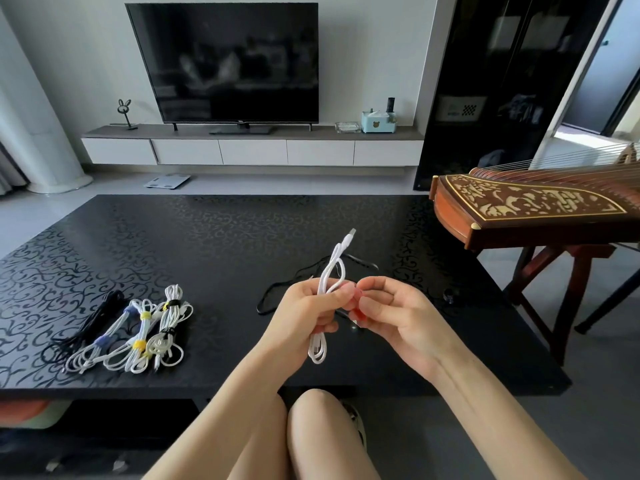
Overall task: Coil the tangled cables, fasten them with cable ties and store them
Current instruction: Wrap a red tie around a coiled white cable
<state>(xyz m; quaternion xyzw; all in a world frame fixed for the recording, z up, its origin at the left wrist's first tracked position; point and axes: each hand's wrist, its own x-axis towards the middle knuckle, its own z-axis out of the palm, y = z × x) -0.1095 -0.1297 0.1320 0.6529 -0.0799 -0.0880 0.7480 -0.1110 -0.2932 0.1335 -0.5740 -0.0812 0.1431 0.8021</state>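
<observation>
You have soft, even daylight, brightest at the right edge of the frame, where the doorway floor (581,138) washes out. The television (221,64) screen holds a dim, smeared reflection, and the glossy black cabinet (502,81) glares. The patterned black table (207,230) shows a pale sheen at its far side. Shadows are faint. The white cable (347,241) reads crisp at centre. Wide-angle distortion bends the column (34,133) at left.
</observation>
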